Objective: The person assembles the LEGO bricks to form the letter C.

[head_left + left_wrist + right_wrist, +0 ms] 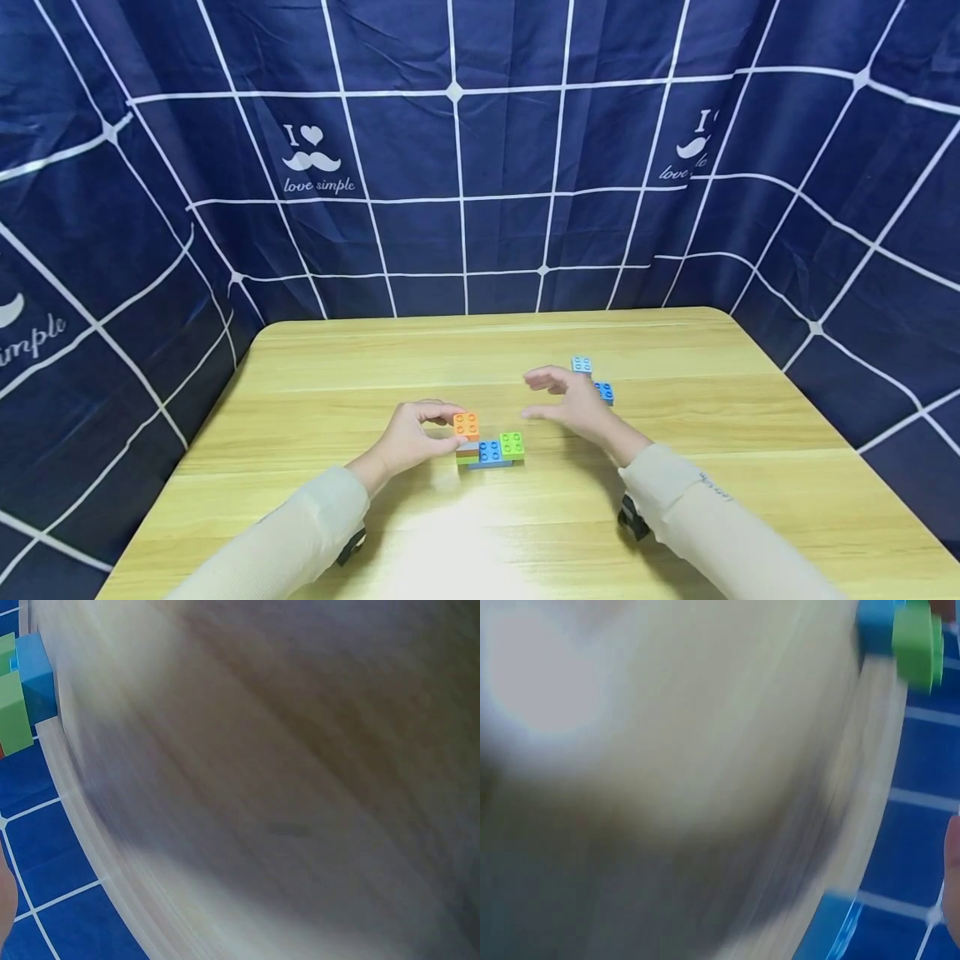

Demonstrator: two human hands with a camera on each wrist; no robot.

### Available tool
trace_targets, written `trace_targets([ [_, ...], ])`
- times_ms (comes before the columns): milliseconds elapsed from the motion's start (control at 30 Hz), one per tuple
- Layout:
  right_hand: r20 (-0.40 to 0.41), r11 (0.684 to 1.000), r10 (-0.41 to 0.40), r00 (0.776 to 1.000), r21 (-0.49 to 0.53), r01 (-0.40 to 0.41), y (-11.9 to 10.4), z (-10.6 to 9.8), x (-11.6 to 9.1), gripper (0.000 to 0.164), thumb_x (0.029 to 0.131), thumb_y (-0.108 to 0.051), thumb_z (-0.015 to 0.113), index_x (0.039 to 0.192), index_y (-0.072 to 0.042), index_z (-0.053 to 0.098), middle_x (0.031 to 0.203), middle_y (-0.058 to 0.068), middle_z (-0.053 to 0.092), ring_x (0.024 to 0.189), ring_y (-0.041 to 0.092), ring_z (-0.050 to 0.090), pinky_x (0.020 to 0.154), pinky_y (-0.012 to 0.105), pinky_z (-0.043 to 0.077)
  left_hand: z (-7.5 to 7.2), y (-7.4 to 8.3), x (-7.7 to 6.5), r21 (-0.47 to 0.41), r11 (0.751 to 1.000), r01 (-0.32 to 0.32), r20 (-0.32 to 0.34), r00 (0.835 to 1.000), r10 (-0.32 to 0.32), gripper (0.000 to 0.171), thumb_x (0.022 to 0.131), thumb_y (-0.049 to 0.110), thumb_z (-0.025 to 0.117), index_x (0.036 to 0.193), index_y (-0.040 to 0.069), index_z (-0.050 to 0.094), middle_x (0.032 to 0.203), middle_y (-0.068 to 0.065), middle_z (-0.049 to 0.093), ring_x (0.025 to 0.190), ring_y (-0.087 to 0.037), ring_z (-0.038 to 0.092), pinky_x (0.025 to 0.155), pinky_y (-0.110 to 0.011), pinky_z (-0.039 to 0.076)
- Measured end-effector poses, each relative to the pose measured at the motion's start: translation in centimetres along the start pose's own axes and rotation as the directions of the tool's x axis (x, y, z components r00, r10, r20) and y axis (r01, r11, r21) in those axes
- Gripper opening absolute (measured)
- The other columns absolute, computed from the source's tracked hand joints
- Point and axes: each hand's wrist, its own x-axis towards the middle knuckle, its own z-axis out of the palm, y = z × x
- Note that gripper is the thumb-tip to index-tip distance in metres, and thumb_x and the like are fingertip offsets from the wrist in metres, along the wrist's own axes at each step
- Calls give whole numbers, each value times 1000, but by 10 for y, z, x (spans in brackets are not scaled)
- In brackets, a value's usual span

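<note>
My left hand (411, 435) pinches an orange toy building brick (466, 423) between thumb and fingers, at the left end of a small brick build. Under the orange brick show a brown layer and a green one. A blue brick (490, 451) forms the middle of the build, and a lime green brick (512, 444) is on its right end. My right hand (576, 407) hovers to the right of the build, thumb and fingers spread apart, holding nothing. In the right wrist view the lime green brick (915, 646) appears at the top right corner.
Beyond my right hand lie a light blue brick (581, 364) and a darker blue brick (605, 392), partly hidden by the hand. The wooden table (337, 358) has rounded far corners. Dark blue grid-patterned curtains (495, 167) enclose its back and sides.
</note>
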Motion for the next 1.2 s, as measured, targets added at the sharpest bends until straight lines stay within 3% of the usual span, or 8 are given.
trace_targets([
  [200, -97, 992, 28, 995, -120, -40, 31, -30, -1, 54, 72, -26, 85, 117, -6, 64, 115, 10, 65, 108, 29, 59, 94, 46, 45, 0, 1, -1, -8, 1000, 4, -6, 1000, -4, 31, 74, 10, 81, 104, 7, 73, 101, -3, 68, 90, -23, 62, 84, -43, 52],
  [400, -96, 975, 103, 990, -186, -120, 58, -52, -5, 59, 72, -24, 85, 123, -3, 61, 122, 16, 61, 116, 34, 52, 97, 49, 41, 2, 0, -1, 0, 1000, -7, -8, 1000, 7, 31, 74, 9, 80, 104, 7, 73, 101, -3, 68, 89, -18, 61, 84, -43, 52],
  [600, -79, 952, 167, 983, -246, -181, 78, -66, -9, 66, 73, -24, 84, 128, -1, 57, 129, 20, 55, 123, 41, 44, 102, 55, 34, 2, 0, -1, 9, 1000, 24, -7, 1000, -24, 31, 73, 9, 81, 103, 10, 73, 101, 2, 68, 90, -16, 61, 85, -38, 51],
  [700, -75, 951, 179, 981, -241, -192, 84, -69, -11, 66, 72, -21, 84, 128, 0, 56, 128, 22, 55, 124, 42, 43, 104, 54, 31, 1, 1, -1, 19, 999, 35, -7, 999, -34, 31, 73, 8, 81, 103, 10, 74, 100, 5, 68, 90, -15, 61, 86, -36, 51],
  [967, -36, 956, 208, 977, -201, -211, 88, -76, -12, 67, 74, -21, 83, 129, 4, 53, 128, 25, 54, 120, 44, 47, 101, 52, 37, 2, -1, 0, 22, 1000, 21, -8, 1000, -21, 31, 73, 7, 81, 103, 9, 73, 98, 5, 68, 90, -16, 61, 85, -36, 51],
  [1200, -4, 948, 239, 971, -218, -234, 88, -76, -11, 65, 76, -20, 82, 129, 4, 54, 132, 27, 50, 125, 45, 40, 105, 56, 29, 1, 1, 1, 20, 999, 25, -9, 1000, -25, 31, 73, 8, 81, 103, 8, 73, 101, 0, 68, 90, -17, 61, 85, -39, 51],
])
